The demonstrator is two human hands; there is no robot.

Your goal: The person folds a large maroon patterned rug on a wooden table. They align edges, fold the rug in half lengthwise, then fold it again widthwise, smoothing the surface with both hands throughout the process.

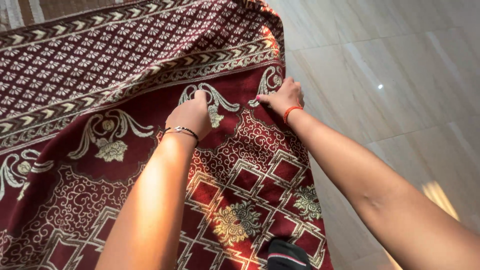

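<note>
While both hands (pixel 192 112) (pixel 285 95) pinch it, maroon patterned cloth (pixel 100 75) spreads beneath.

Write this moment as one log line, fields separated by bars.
left hand: pinching red patterned cloth | right hand: gripping cloth edge | floor: pale tiles

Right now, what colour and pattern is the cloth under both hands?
Dark red cloth with cream floral, scroll and chevron-band patterns; clearest in the head view.

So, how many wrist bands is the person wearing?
2. A dark thin bracelet is on the left hand wrist; an orange band is on the right hand wrist. Both hands press on the red patterned blanket.
</note>
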